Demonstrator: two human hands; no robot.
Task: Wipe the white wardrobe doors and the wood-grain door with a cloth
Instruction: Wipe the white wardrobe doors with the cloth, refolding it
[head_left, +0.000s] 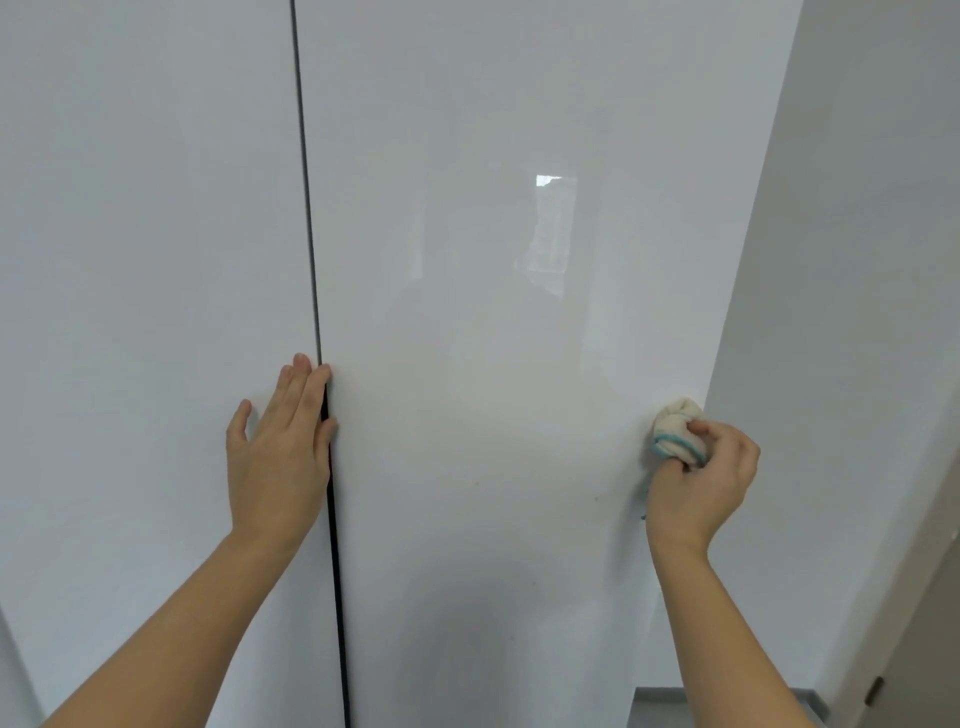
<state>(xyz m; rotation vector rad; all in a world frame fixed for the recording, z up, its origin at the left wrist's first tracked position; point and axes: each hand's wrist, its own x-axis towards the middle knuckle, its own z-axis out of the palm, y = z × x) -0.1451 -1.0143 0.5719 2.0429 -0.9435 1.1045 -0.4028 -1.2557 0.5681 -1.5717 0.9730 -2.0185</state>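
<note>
Bracing with flat left hand (280, 457), rubbing white door (493, 312) with cloth (675, 431) clutched in right hand (701, 483) — probably needing downward strokes.

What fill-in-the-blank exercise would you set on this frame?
The right hand grips a bunched ____.
The left hand, flat by the gap, holds ____.
The right hand works at the ____ edge of the door.
Missing words: cloth; nothing; right.

Left hand (278, 457) flat, right hand (701, 483) curled.
</note>
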